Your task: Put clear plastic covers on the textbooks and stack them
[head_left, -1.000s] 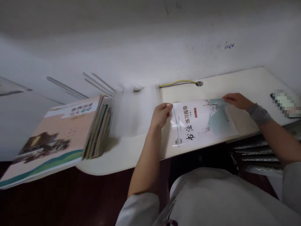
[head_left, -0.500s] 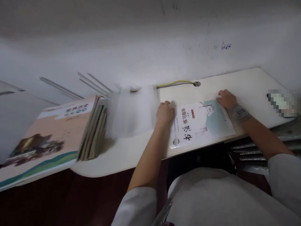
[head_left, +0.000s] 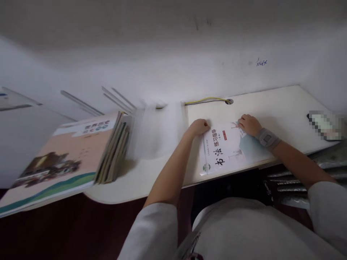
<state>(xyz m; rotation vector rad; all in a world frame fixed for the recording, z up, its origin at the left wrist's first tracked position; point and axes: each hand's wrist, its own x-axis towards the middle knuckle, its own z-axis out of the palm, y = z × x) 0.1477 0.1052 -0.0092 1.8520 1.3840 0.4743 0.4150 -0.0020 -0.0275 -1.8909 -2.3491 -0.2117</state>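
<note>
A white and teal calligraphy workbook (head_left: 229,153) in a shiny clear cover lies flat near the desk's front edge, its title sideways to me. My left hand (head_left: 199,127) is closed at its upper left corner, thumb and fingers pinched together on the edge. Along the top edge, right of the middle, my right hand (head_left: 249,124) has its fingers curled in on the book and hides part of the teal area. The right wrist wears a grey band. Left of the book lie clear plastic covers (head_left: 159,133), see-through and flat on the desk.
A stack of books (head_left: 62,155), a pinkish history book on top, stands at the left and overhangs the desk (head_left: 135,187). A yellow cable (head_left: 206,98) runs into a hole at the back. A blurred-out phone (head_left: 324,126) lies far right. Plastic-wrapped items (head_left: 291,182) sit below.
My right hand has slid left along the book's top edge, from the right corner toward the middle. My left hand has shifted from the left side up to the upper left corner.
</note>
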